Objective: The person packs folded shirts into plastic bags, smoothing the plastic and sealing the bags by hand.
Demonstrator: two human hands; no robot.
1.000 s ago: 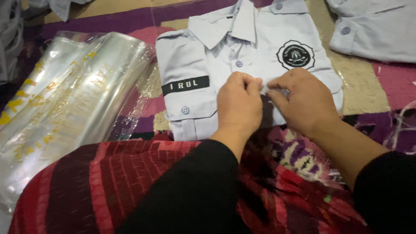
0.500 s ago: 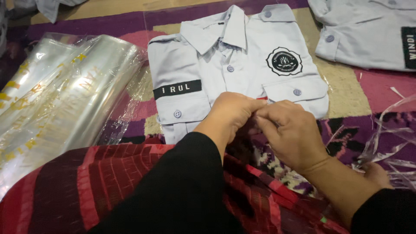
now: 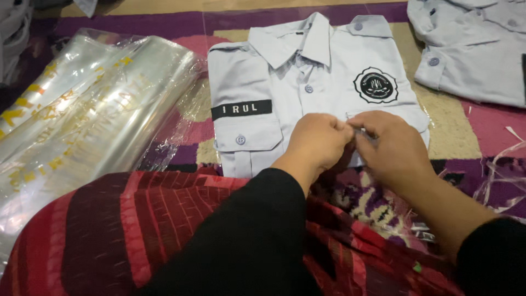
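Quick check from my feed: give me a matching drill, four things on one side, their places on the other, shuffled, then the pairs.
1. folded pale grey shirt with round black badge
2. stack of clear plastic sleeves with gold print
3. second pale grey shirt
4. left hand

a. top right corner
b. far left
c. fingertips meeting the right hand
d. centre, under both hands

Pairs: 1-d, 2-b, 3-a, 4-c

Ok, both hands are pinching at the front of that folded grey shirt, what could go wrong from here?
The left hand and right hand pinch the folded shirt near its lower edge; tugging there may undo the neat fold. The stack of clear plastic bags beside it looks slippery and could slide or crumple if bumped.
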